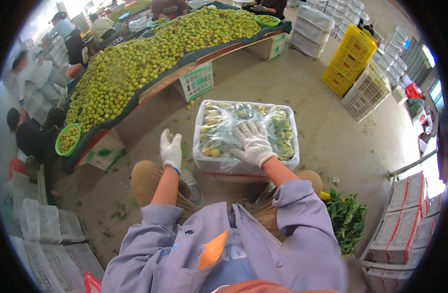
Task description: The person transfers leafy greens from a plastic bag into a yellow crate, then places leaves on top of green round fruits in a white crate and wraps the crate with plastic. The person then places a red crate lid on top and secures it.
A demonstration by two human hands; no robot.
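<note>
Before me stands a white foam-like box packed with round green fruit. Clear plastic film is gathered over the fruit, crumpled and shiny in the middle. My right hand, in a white knit glove, rests flat on the film with its fingers spread. To the left of the box, my left hand is raised in the air, gloved the same way. Its thumb stands apart from the fingers, and nothing shows in it. The box sits between my knees on a reddish support that is mostly hidden.
A long table heaped with green fruit runs across the far left, with a green basin at its near end. Yellow crates and a white crate stand at right. Leafy branches lie beside my right side. Several people work around the table.
</note>
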